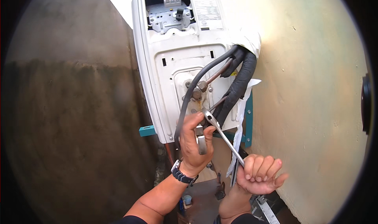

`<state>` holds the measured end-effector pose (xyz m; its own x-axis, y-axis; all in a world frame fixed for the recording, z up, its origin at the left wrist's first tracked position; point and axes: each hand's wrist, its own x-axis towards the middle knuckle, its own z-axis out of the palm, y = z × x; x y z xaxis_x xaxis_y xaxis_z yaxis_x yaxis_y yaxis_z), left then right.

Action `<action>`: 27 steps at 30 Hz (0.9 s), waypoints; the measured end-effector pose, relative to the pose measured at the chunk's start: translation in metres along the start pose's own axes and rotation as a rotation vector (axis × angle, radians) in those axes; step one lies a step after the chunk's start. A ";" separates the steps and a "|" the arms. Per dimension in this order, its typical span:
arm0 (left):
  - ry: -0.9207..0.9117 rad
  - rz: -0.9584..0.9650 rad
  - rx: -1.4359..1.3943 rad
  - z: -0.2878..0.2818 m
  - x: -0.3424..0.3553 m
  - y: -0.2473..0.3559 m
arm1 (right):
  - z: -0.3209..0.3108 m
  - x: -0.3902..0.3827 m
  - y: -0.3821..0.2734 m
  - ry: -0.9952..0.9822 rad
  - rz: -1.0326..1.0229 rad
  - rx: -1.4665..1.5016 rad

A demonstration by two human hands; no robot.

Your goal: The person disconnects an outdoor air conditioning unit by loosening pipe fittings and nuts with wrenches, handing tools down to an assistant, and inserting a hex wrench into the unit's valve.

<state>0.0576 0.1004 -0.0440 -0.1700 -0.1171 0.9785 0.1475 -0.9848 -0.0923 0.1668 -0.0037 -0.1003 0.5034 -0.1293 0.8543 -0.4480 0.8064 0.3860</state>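
A white outdoor air-conditioner unit (161, 90) stands ahead, its side valves showing. My right hand (262, 172) is closed round the lower end of a long silver wrench (226, 139), which slants up left to the lower valve area. There my left hand (193, 145) has its fingers curled round a short silver metal tool (202, 145), its kind mostly hidden by the fingers. The wrench head lies beside my left fingertips; what it grips is hidden. Just above, a copper pipe (216, 73) meets the upper valve (199, 91). A black cable (193, 86) hangs past my left hand.
Black-insulated pipes (240, 82) come out of a white wrapping (250, 40) on the right. An uncovered terminal block (172, 1) sits at the top. Walls flank the unit; teal bracket (249, 121) parts stick out. Below are a ladder (267, 210) and a blue cup-like thing (187, 199).
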 end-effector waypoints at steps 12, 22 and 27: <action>-0.029 -0.009 -0.039 -0.010 0.001 0.006 | 0.007 0.005 0.014 -0.207 -0.225 -0.068; -0.036 0.005 -0.020 -0.006 -0.001 0.006 | 0.028 0.026 -0.001 -0.238 -0.146 -0.154; -0.014 0.020 -0.039 -0.003 0.004 0.003 | 0.017 0.020 0.006 -0.360 -0.177 -0.150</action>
<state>0.0542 0.0966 -0.0412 -0.1535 -0.1351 0.9789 0.1124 -0.9866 -0.1185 0.1613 -0.0111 -0.0747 0.2611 -0.4447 0.8568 -0.2525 0.8252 0.5053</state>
